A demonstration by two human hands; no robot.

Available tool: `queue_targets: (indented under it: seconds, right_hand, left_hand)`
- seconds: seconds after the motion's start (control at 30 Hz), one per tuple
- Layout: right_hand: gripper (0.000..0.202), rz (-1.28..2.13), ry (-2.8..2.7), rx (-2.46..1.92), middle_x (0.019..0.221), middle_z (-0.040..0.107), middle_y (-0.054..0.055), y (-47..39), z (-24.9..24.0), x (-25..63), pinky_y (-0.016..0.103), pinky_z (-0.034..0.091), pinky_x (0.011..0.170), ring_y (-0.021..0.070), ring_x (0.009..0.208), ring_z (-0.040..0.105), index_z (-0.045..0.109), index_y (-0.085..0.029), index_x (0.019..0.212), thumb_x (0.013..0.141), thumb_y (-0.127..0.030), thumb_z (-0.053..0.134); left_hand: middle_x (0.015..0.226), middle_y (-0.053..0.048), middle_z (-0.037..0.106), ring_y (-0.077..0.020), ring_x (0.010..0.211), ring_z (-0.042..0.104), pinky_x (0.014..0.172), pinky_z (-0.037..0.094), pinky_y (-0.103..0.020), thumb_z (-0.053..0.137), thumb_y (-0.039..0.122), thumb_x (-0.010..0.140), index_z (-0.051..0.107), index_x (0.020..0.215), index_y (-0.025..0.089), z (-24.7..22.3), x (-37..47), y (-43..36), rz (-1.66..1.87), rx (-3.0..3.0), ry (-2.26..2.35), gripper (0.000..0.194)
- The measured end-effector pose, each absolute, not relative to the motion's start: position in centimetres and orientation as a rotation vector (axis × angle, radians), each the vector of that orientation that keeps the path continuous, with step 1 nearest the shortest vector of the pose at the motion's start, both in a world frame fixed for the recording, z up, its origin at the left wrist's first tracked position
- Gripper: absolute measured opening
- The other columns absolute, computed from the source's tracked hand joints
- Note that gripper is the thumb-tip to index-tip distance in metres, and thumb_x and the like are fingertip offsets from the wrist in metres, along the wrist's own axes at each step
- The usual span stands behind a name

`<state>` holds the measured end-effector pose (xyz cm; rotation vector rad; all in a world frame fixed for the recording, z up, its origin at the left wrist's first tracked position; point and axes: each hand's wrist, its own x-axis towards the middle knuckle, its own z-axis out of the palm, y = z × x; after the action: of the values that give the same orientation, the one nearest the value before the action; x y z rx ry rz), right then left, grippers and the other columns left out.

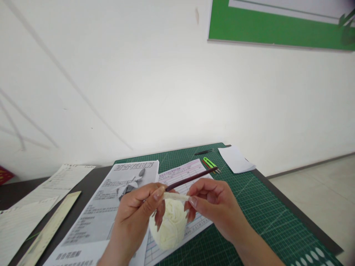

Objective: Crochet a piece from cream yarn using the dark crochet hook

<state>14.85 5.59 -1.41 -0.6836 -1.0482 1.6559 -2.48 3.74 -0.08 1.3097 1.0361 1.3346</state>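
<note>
My left hand (140,210) is closed with thumb and fingers pinching a dark brown stick (191,178) and one end of a short cream strip (176,196). The stick slants up to the right, above my right hand. My right hand (209,197) pinches the other end of the strip between thumb and forefinger. A ball of cream yarn (169,227) sits just below and behind both hands, on a printed sheet (194,168).
A green cutting mat (266,221) covers the dark table. A printed page (91,218), a ruler (52,229) and handwritten sheets (52,184) lie left. Toward the back are a green-handled tool (209,162), a black tool (203,152) and white paper (235,159).
</note>
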Motion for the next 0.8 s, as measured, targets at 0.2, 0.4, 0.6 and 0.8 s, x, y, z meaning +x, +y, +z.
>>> queue_targets:
  seconds: [0.2,0.4,0.6,0.8]
  right_hand:
    - [0.019,1.642,-1.082,-0.683,0.054,0.068,0.000,5.51,-1.38,14.88,0.026,0.054,0.050,0.0122,0.047,0.063,0.066,-0.015,0.065,0.065,-0.027,0.081]
    - [0.021,1.651,-1.075,-0.685,0.053,0.067,0.000,5.45,-1.39,14.80,0.024,0.054,0.049,0.0107,0.045,0.062,0.064,-0.014,0.064,0.066,-0.027,0.081]
    - [0.020,1.632,-1.071,-0.747,0.052,0.066,-0.001,5.57,-1.54,14.65,0.023,0.054,0.048,0.0104,0.045,0.062,0.063,-0.014,0.062,0.064,-0.023,0.081]
    - [0.015,1.560,-1.087,-0.757,0.051,0.065,-0.003,5.43,-1.98,14.50,0.020,0.052,0.049,0.0087,0.045,0.061,0.061,-0.015,0.063,0.067,-0.015,0.076]
  left_hand:
    - [0.044,0.001,0.050,-0.0143,0.047,0.045,0.054,0.034,-0.031,0.058,0.040,0.086,0.055,0.048,0.019,-0.15,-2.43,3.80,1.356,1.333,1.001,0.043]
    - [0.046,0.002,0.050,-0.0111,0.043,0.039,0.053,0.032,-0.030,0.060,0.036,0.085,0.057,0.048,0.019,-0.15,-2.38,3.76,1.369,1.243,0.933,0.041]
    - [0.051,0.001,0.055,-0.0098,0.043,0.039,0.053,0.032,-0.029,0.059,0.034,0.087,0.059,0.049,0.018,-0.16,-2.34,3.64,1.354,1.268,0.901,0.042]
    - [0.056,-0.001,0.057,-0.0143,0.055,0.050,0.057,0.034,-0.029,0.059,0.033,0.087,0.061,0.049,0.019,-0.27,-2.38,3.86,1.363,1.304,0.914,0.041]
